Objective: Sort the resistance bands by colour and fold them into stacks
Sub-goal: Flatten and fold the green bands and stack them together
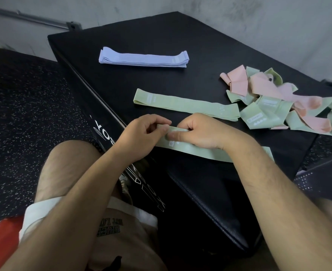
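Green band: flat woven elastic strip, lying along the near edge of the black padded box. Left hand grip: thumb and fingers pinching the band's folded end. Right hand grip: fingers curled over the same end, thumb pressing it flat. Second green band laid flat just beyond. Lilac stack neatly folded, far side. Pink-and-green tangle, loose loops, at right.

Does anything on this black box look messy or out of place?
Yes: the pile of pink and green bands at the right is a twisted, unsorted tangle. The lilac stack and the flat green band lie neat.
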